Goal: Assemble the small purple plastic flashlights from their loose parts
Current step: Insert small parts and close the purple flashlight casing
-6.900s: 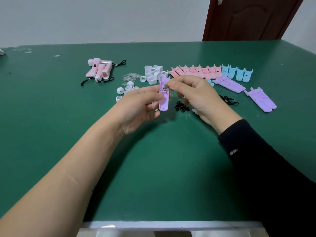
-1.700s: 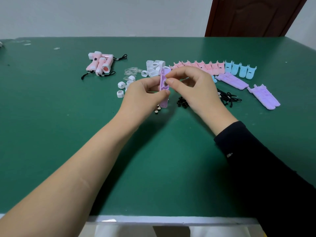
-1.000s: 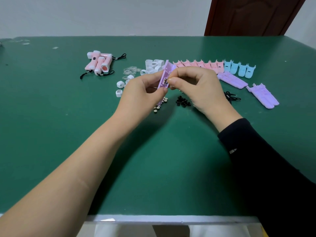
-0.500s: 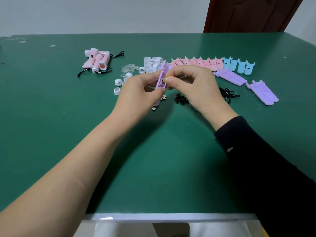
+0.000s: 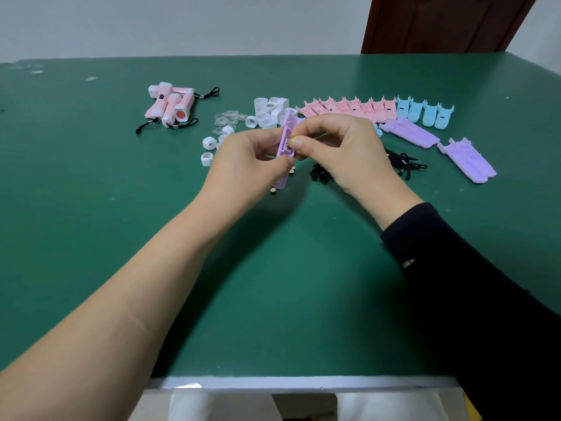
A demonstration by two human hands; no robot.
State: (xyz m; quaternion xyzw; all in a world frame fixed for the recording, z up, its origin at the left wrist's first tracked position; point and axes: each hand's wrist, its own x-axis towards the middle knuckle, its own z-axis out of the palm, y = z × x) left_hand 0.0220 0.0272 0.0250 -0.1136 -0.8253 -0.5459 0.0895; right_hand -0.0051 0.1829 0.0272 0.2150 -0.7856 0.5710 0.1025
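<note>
While held above green tabletop (image 5: 273, 268), long purple plastic flashlight half-shell (image 5: 284, 138) is gripped near-upright by left hand (image 5: 243, 159), fingers curled round lower part. Shell's middle is pinched by right hand (image 5: 340, 150), thumb and forefinger closed. Spare purple half-shells (image 5: 409, 133) laid far right.

Plain dark green bench (image 5: 91, 238) with a silver-grey near edge. Mid-bench, a lilac shell half (image 5: 285, 137). Toward the far edge, left to right: pale pink flashlights (image 5: 170, 105) with black cords (image 5: 210, 94), white caps (image 5: 268, 113), pink shells (image 5: 349, 107), sky-blue shells (image 5: 425, 112), more lilac shells (image 5: 408, 133). One black sleeve (image 5: 455, 268).
</note>
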